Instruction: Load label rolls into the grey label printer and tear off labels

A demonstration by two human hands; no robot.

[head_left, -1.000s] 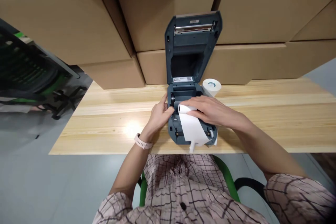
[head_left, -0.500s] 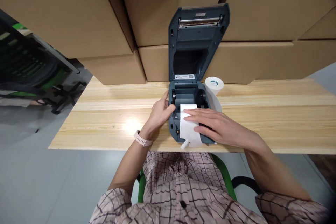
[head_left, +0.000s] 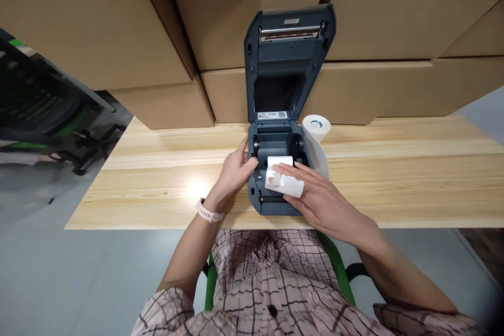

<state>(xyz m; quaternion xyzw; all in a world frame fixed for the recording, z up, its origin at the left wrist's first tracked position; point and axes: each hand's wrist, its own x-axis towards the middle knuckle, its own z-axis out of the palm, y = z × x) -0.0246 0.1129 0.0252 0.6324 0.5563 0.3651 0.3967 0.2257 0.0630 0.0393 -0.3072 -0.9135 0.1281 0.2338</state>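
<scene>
A dark grey label printer (head_left: 275, 207) stands on the table with its lid (head_left: 289, 52) raised. My left hand (head_left: 233, 172) grips the printer's left side, thumb over the rim and fingers along the outer wall. Over the printer's open bay, my right hand (head_left: 321, 197) is closed on the loose end of a white label paper strip (head_left: 286, 184), which curls up off the front edge. Part of the strip is hidden by the fingers. Close behind, a white label roll (head_left: 316, 125) stands against the printer's right side, with paper beside it.
Large cardboard boxes (head_left: 232, 95) are stacked along the back of the wooden table (head_left: 157, 178), right behind the raised lid. An office chair (head_left: 90, 152) stands on the floor at the left. The table's front edge is close to my body.
My right hand has lifted the strip's front end and drawn it back, so it curls over the bay. The printer's front edge now shows. My left hand keeps its hold.
</scene>
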